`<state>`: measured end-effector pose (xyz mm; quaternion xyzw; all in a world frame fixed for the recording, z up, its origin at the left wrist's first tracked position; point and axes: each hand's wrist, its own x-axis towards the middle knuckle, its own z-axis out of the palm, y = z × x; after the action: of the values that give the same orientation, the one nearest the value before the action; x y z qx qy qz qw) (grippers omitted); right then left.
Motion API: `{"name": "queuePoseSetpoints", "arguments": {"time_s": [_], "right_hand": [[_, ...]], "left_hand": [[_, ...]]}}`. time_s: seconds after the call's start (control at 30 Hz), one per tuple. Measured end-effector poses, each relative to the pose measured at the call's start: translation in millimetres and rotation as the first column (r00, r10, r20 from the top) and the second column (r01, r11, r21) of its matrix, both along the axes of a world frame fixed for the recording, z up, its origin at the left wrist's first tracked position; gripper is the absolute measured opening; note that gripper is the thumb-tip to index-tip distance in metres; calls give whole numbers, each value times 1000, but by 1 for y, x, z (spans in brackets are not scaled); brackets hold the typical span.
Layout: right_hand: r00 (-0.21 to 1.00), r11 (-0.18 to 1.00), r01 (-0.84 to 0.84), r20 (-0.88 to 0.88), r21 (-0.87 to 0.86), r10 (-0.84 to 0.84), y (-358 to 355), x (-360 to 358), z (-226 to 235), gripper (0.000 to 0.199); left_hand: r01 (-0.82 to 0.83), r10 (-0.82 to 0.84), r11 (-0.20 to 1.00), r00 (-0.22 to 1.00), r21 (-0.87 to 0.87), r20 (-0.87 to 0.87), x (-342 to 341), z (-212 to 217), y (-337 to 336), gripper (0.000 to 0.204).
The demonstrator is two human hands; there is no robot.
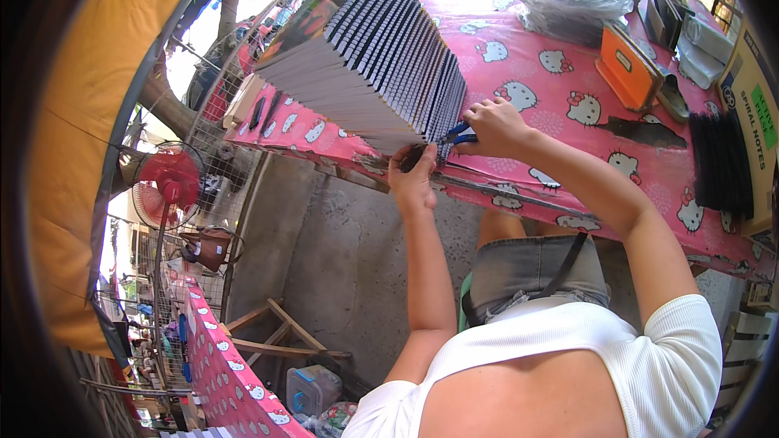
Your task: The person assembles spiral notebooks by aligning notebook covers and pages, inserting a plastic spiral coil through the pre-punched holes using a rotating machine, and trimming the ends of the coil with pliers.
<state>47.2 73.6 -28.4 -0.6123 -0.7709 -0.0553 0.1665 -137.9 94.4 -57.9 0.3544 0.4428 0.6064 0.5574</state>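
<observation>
A tall leaning stack of spiral notebooks stands at the table's front edge, its black coil bindings facing right. At the stack's lower front corner, my left hand is closed with thumb and fingers around a notebook's corner; part of that notebook is hidden by the fingers. My right hand grips a pair of blue-handled pliers. The jaws of the pliers meet the coil end near the same corner, just above my left thumb. Whether the jaws are closed on the wire is too small to tell.
The pink patterned table carries an orange metal tool, a bundle of black coils, a cardboard box and a clear plastic bag. A red fan stands left. On the floor lies a wooden frame.
</observation>
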Motion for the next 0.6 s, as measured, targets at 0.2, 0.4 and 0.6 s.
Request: {"name": "queuePoseSetpoints", "arguments": {"time_s": [0.2,0.4,0.6], "right_hand": [[997,996,-64,40,63,62,2,0,5,63],[999,998,-46,11,-50,47,1,1,9,62],[997,926,64,-25,-372,-78,-11,-6,24,62]], "left_hand": [[-36,51,991,991,127,-121,1,-11,3,46],[-12,32,992,986,122,-164,0,-11,6,43],[-49,53,998,995,47,-89,-4,-13,3,44]]}}
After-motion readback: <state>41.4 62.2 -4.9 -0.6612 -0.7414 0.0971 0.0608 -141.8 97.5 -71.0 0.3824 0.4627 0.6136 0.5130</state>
